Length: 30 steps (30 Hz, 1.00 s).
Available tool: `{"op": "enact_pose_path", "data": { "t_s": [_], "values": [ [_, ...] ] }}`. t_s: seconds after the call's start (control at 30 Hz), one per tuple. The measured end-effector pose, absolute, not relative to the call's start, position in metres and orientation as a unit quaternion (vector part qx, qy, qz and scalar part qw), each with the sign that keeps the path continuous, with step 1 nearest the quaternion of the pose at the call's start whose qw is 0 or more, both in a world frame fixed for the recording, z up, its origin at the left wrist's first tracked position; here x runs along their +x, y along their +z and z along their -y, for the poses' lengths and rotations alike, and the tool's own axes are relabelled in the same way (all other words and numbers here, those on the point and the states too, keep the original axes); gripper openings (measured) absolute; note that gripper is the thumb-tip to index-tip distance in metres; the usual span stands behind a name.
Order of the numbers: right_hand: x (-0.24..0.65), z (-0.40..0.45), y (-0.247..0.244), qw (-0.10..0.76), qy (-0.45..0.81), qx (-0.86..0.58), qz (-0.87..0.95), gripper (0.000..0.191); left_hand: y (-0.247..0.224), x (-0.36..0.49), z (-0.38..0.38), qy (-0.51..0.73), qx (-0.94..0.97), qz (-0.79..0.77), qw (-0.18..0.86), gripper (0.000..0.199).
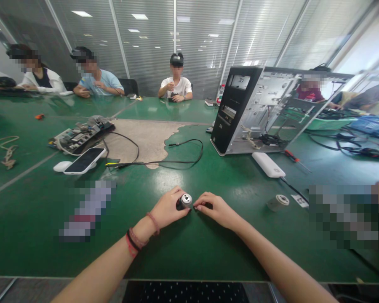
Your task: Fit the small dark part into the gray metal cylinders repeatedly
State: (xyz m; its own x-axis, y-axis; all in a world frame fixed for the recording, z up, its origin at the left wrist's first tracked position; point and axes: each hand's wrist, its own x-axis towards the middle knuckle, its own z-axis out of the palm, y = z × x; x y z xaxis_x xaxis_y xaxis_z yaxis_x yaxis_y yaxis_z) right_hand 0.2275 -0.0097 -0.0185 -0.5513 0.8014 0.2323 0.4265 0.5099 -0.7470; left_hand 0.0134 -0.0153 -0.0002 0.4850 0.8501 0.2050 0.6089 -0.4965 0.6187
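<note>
A short metal cylinder (186, 199) stands on the green table with its silver end up, and that end shows dark holes. My left hand (168, 207) is wrapped round it from the left. Close to its right side is my right hand (215, 209), thumb and forefinger pinched together low over the table. Something tiny shows at those fingertips, too small to name. Farther right, apart from both hands, a second similar grey cylinder (277, 203) rests on the table, its end face turned up.
Beyond my hands lie a black cable (177, 161), a phone (85, 160) and a circuit assembly (85, 134). An open computer case (240, 111) stands at right, near a white power bank (268, 165) and a screwdriver (292, 156). Several people sit around the table.
</note>
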Motion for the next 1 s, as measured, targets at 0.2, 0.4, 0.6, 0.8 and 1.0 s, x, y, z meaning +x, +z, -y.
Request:
{"op": "enact_pose_path", "data": {
  "t_s": [0.2,0.4,0.6,0.8,1.0],
  "values": [
    [0.234,0.002,-0.018,0.311,0.376,-0.389,0.782,0.022,0.000,0.012,0.013,0.240,0.835,-0.434,0.238,0.017],
    [0.226,0.004,-0.019,0.333,0.352,-0.406,0.775,0.021,0.009,0.002,0.008,0.200,0.868,-0.388,0.237,0.024],
    [0.213,0.008,-0.020,0.365,0.331,-0.348,0.798,0.023,0.012,-0.005,0.004,0.186,0.876,-0.372,0.243,0.019],
    [0.201,0.009,-0.015,0.365,0.307,-0.336,0.812,0.031,0.011,-0.004,0.004,0.182,0.875,-0.386,0.227,0.019],
    [0.197,0.005,-0.014,0.368,0.246,-0.363,0.820,0.029,0.009,-0.005,0.002,0.188,0.870,-0.405,0.211,0.017]
  ]
}}
